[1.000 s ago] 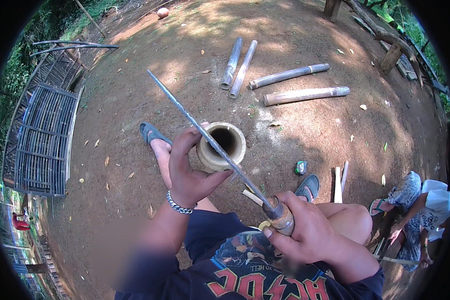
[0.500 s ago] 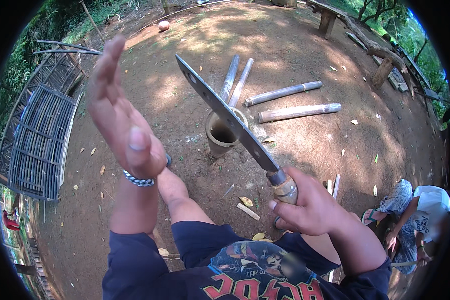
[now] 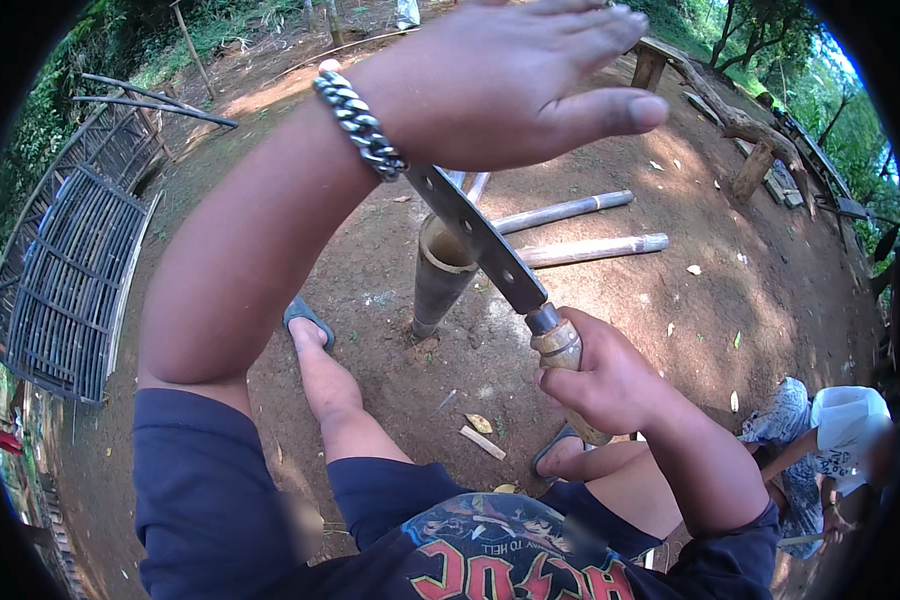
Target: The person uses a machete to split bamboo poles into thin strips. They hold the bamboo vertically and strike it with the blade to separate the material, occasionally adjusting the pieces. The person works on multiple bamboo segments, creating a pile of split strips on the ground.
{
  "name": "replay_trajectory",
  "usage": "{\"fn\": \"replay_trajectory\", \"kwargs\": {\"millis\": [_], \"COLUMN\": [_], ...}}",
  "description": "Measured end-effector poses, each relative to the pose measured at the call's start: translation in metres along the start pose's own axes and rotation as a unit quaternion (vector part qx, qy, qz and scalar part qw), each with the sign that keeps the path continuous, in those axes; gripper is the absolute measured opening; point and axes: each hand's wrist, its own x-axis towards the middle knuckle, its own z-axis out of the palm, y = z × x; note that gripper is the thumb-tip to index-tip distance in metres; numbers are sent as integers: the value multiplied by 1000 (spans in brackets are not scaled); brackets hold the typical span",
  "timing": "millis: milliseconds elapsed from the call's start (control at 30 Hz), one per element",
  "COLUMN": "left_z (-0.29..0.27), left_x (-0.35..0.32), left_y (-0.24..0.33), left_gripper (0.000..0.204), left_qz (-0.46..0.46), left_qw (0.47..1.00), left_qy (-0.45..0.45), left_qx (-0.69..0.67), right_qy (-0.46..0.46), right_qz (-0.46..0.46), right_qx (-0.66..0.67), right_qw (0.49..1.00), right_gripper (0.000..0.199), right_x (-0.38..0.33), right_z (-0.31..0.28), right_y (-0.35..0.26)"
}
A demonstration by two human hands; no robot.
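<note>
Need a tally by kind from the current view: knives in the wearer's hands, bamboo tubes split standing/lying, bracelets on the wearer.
Knife, in the right hand: 1
Standing bamboo tube: 1
Lying bamboo tubes: 4 (2 mostly hidden behind the standing tube, blade and left hand)
Bracelet: 1
Total: 7
</note>
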Motion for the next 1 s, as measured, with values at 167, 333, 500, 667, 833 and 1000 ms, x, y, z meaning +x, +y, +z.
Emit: {"fn": "replay_trajectory", "kwargs": {"millis": [167, 333, 500, 667, 833, 1000], "left_z": [9, -28, 12, -10, 25, 6], "left_x": [-25, 13, -28, -1, -29, -28], "left_y": [25, 22, 31, 28, 33, 38], "left_gripper": [71, 90, 85, 95, 76, 84], "left_qz": [-118, -70, -32, -72, 15, -76], "left_qw": [924, 979, 982, 969, 988, 948], "left_qy": [-364, -89, -185, -198, -156, -309], "left_qx": [-22, -169, -1, -127, -5, -19], "right_qy": [21, 4, 3, -1, -6, -43], "right_qz": [-19, -14, -12, -15, -6, 36], "right_qx": [-5, -11, 12, -22, -25, 5], "right_qw": [1000, 1000, 1000, 1000, 1000, 998], "right_gripper": [33, 33, 35, 37, 56, 54], "right_x": [0, 3, 4, 4, 5, 7], "right_z": [-3, -2, -4, 0, 0, 0], "right_y": [4, 2, 0, -2, -6, -8]}}
